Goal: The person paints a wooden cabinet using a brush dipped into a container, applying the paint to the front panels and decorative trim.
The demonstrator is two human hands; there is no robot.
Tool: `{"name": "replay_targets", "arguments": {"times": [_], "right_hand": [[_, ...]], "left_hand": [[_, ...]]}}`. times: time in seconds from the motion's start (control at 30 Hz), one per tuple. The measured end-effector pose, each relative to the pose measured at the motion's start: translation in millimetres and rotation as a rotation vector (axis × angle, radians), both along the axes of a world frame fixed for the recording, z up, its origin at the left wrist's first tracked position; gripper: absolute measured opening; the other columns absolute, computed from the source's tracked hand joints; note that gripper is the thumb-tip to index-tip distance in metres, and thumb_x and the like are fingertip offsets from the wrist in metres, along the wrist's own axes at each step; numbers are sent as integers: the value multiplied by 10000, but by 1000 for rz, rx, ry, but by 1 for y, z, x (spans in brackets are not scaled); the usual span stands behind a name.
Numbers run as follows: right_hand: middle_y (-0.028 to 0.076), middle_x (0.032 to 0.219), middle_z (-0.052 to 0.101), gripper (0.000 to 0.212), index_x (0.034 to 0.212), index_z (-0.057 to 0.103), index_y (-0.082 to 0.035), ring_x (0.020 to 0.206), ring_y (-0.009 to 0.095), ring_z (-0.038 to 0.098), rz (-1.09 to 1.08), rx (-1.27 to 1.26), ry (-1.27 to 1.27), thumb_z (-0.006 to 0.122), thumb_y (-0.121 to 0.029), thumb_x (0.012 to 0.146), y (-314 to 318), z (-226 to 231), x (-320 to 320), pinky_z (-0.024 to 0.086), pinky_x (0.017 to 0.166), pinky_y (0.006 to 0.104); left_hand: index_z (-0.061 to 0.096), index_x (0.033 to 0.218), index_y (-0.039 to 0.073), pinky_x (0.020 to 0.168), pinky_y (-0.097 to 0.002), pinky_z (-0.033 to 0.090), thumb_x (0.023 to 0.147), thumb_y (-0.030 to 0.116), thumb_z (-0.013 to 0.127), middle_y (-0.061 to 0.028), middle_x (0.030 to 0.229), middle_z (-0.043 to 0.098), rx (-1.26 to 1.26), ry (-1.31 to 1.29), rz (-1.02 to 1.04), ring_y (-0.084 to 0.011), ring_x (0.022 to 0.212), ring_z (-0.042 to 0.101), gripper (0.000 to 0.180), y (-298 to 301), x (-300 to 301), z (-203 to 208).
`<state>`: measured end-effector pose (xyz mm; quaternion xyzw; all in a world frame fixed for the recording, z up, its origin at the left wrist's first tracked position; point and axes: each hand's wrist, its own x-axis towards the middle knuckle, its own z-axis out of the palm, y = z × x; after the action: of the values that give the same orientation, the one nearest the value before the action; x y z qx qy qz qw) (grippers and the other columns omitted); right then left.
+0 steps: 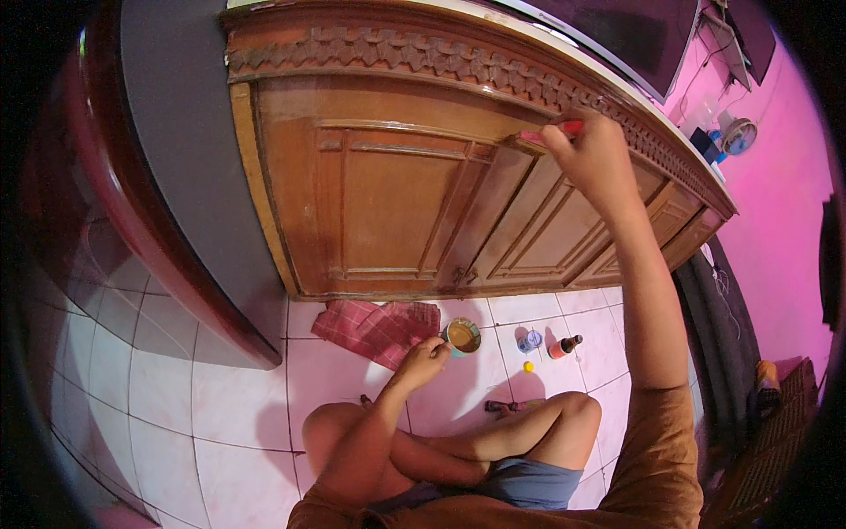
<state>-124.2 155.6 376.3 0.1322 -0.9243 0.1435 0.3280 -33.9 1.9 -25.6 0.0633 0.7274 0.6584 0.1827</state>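
Note:
My right hand (586, 150) is raised to the upper part of a brown wooden cabinet (388, 203). Its fingers are closed around a red-handled paintbrush (573, 128), whose tip is near the top edge of a door panel; the bristles are hard to make out. Low down by the floor, my left hand (425, 360) grips the handle side of a mug (463, 337) with brown liquid inside. Just left of the mug lies a red checked cloth (374, 328), spread at the foot of the cabinet.
A small brown bottle (564, 346), a clear container with a bluish look (529, 341) and a yellow cap (528, 367) are on the white tiles right of the mug. A dark-topped panel with a reddish rim (189, 176) stands left. A television (617, 40) sits above the cabinet.

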Motion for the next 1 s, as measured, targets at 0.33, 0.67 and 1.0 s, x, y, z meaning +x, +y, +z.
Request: {"name": "replay_targets", "arguments": {"times": [0.33,0.67,1.0], "right_hand": [[150,824,691,288,924,697,39,733,257,654,422,-70,88,679,-234,833,-50,-20,-14,502,687,331],[204,728,675,319,945,699,54,676,293,669,-34,144,24,685,-245,835,6,-2,-14,522,666,384],[216,793,691,347,938,725,18,728,358,678,395,-75,28,714,-308,818,-63,-9,-15,527,680,416]], "left_hand": [[627,914,19,613,-332,473,965,316,558,-51,669,609,7,-5,19,-155,639,599,309,1,0,-1],[586,876,37,586,-295,465,1003,305,530,-22,682,583,-14,5,-19,-118,615,552,302,2,1,7],[614,919,20,597,-326,465,977,309,542,-49,690,605,-52,46,-19,-149,630,578,303,0,-1,1]]}}
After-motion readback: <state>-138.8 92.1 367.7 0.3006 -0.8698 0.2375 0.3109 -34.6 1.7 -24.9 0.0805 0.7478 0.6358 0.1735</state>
